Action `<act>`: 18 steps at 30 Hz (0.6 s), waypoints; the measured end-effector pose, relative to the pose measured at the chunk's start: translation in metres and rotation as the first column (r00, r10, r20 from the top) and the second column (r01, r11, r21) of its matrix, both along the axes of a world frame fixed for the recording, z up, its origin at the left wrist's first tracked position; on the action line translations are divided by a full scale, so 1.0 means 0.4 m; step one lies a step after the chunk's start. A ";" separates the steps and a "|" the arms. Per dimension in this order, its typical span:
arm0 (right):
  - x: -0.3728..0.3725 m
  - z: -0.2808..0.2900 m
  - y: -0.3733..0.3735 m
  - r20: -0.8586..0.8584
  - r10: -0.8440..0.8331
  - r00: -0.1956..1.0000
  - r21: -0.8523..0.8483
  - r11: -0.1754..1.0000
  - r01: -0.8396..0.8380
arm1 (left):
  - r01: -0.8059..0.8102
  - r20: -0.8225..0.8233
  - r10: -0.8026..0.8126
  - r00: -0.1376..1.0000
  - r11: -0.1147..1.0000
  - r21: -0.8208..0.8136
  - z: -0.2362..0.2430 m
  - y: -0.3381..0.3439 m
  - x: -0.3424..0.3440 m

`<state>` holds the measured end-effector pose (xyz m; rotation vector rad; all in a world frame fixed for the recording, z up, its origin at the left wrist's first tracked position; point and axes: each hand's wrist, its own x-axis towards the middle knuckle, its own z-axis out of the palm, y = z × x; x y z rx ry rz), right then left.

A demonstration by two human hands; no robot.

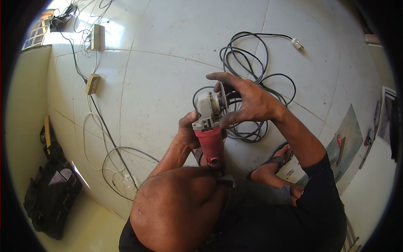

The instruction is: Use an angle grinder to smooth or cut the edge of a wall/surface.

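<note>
An angle grinder with a red body [209, 145] and metal gear head [206, 105] is held head-up above my bent bare knee [172, 201]. My left hand [188, 130] wraps round its left side just below the head, the fingers partly hidden behind the body. A thin disc [223, 95] on the head faces right. My right hand [245, 98] grips round that disc, thumb low near the head and index finger stretched over the top; some fingertips are hidden behind the disc.
A coiled black cable [264, 69] with a white plug [297, 43] lies on the tiles. Power strips [92, 84] and wires run along the left. A black bag [52, 201] lies by the left wall. A screwdriver [340, 143] rests on a grey plate at right, near my sandalled foot.
</note>
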<state>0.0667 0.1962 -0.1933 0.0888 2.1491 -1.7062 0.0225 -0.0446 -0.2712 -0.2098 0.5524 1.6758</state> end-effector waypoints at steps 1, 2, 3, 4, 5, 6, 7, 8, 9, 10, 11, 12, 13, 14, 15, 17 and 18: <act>0.019 -0.024 -0.022 -0.266 -0.021 0.964 0.103 0.993 0.050 | 0.003 -0.001 -0.003 1.000 1.000 -0.002 -0.009 -0.004 -0.002; 0.023 -0.036 -0.027 -0.267 -0.025 0.963 0.101 0.993 0.054 | -0.039 -0.021 0.039 0.999 0.999 0.001 -0.017 -0.010 -0.005; 0.026 -0.044 -0.029 -0.446 0.047 0.894 0.148 0.989 0.022 | -0.079 -0.039 0.079 0.996 0.997 0.005 -0.018 -0.008 -0.009; 0.028 -0.048 -0.030 -0.603 0.123 0.788 0.201 0.980 0.001 | -0.074 -0.039 0.074 0.996 0.997 0.004 -0.018 -0.006 -0.005; 0.033 -0.048 -0.036 -0.572 -0.033 0.820 0.009 0.999 0.047 | -0.128 -0.017 0.127 0.992 0.987 -0.094 -0.017 -0.003 0.004; 0.032 -0.048 -0.036 -0.570 -0.038 0.821 0.010 0.999 0.054 | -0.176 0.001 0.180 0.984 0.965 -0.192 -0.011 0.000 0.012; 0.027 -0.052 -0.033 -0.501 -0.010 0.865 0.050 0.998 0.041 | -0.169 0.004 0.173 0.985 0.967 -0.190 -0.014 -0.001 0.014; 0.022 -0.055 -0.027 -0.427 0.015 0.904 0.089 0.996 0.025 | -0.140 0.055 0.150 0.987 0.978 -0.157 -0.022 -0.004 0.016; 0.008 -0.057 -0.024 -0.431 0.015 0.902 0.084 0.996 0.023 | -0.121 0.098 0.134 0.986 0.984 -0.129 -0.028 -0.015 0.016; -0.010 -0.055 -0.017 -0.281 0.023 0.960 0.074 0.997 -0.002 | -0.124 0.093 0.137 0.986 0.983 -0.133 -0.041 -0.025 0.017; -0.027 -0.054 -0.010 -0.124 0.035 0.992 0.060 0.998 -0.028 | -0.097 0.122 0.091 0.988 0.994 0.043 -0.058 -0.035 0.017; -0.039 -0.060 -0.004 0.043 0.045 0.998 0.049 0.998 -0.047 | -0.068 0.149 0.035 0.988 0.973 0.223 -0.072 -0.040 0.018; -0.037 -0.096 -0.003 0.095 0.112 0.989 0.165 0.978 -0.127 | -0.061 0.147 0.027 0.989 0.971 0.233 -0.075 -0.034 0.013; -0.018 -0.123 0.004 0.094 0.106 0.990 0.175 0.977 -0.121 | -0.099 0.170 0.074 0.983 0.984 0.146 -0.076 -0.032 0.011; 0.002 -0.116 -0.013 -0.013 -0.051 0.999 0.177 0.983 0.052 | -0.150 0.190 0.139 0.972 0.988 0.042 -0.071 -0.040 0.021; 0.013 -0.109 -0.034 -0.330 -0.296 0.897 0.067 0.940 0.335 | -0.171 0.220 0.172 0.960 0.985 -0.023 -0.073 -0.045 0.027; 0.003 -0.101 -0.046 -0.334 -0.298 0.894 0.072 0.938 0.339 | -0.171 0.244 0.183 0.952 0.983 -0.069 -0.079 -0.035 0.020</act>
